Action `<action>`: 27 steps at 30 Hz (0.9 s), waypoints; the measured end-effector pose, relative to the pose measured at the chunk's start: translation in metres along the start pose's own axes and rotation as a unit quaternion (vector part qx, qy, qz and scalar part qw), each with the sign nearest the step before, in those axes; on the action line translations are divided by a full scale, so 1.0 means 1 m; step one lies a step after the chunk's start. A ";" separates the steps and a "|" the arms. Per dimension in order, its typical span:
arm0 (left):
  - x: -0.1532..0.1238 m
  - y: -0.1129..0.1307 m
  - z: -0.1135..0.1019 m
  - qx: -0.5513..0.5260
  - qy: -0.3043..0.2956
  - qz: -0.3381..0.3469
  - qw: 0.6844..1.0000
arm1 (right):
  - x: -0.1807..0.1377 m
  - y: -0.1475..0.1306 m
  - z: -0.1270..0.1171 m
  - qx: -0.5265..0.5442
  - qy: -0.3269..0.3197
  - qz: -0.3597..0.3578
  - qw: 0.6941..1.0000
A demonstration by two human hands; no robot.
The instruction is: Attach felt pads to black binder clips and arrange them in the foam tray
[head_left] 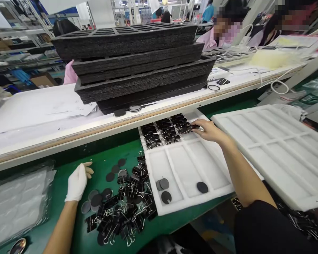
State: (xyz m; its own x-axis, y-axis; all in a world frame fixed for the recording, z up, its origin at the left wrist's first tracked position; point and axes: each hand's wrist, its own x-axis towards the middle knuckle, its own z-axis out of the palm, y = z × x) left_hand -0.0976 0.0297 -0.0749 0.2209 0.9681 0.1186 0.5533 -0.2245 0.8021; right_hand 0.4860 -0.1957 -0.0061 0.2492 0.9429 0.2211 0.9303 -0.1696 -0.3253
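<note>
Dozens of black binder clips [166,131] sit in the far cells of the white foam tray [184,155], where the right hand [207,129] pinches some between thumb and fingers. Gloved and half-curled, the left hand [77,180] holds nothing. Clips look light, stiff, slick, likely best taken by the broad back.

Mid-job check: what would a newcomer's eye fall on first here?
Probably the tall stack of black foam trays on the white shelf, top centre. Next, the jumbled heap of black binder clips on the green tabletop, between the white-gloved left hand and the white foam tray. At that tray's far end, the right hand touches more clips.
</note>
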 end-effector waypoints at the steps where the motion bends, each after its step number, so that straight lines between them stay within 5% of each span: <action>1: 0.000 0.001 0.001 0.008 0.001 -0.001 1.000 | -0.004 0.015 0.006 0.001 -0.002 0.010 1.000; 9: -0.003 0.012 0.008 0.044 0.022 -0.015 0.999 | -0.018 0.031 0.063 0.000 0.042 0.051 0.998; 18: -0.006 0.008 0.011 0.073 0.016 -0.015 0.997 | -0.028 0.032 0.068 -0.004 0.131 0.007 0.991; 23: -0.017 0.020 0.011 0.047 -0.065 0.006 0.997 | -0.026 -0.019 0.053 0.028 0.207 -0.109 0.972; 27: -0.038 0.062 0.014 0.130 -0.198 0.111 0.965 | -0.023 -0.099 0.038 0.046 0.103 -0.197 0.974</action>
State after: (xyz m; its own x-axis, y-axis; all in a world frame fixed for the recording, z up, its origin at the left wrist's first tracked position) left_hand -0.0605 -0.0229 -0.0377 0.6176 0.7865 -0.0039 0.6288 -0.4908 0.6032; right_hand 0.3784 -0.1895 -0.0136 -0.0651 0.8505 0.5219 0.9387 0.2297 -0.2572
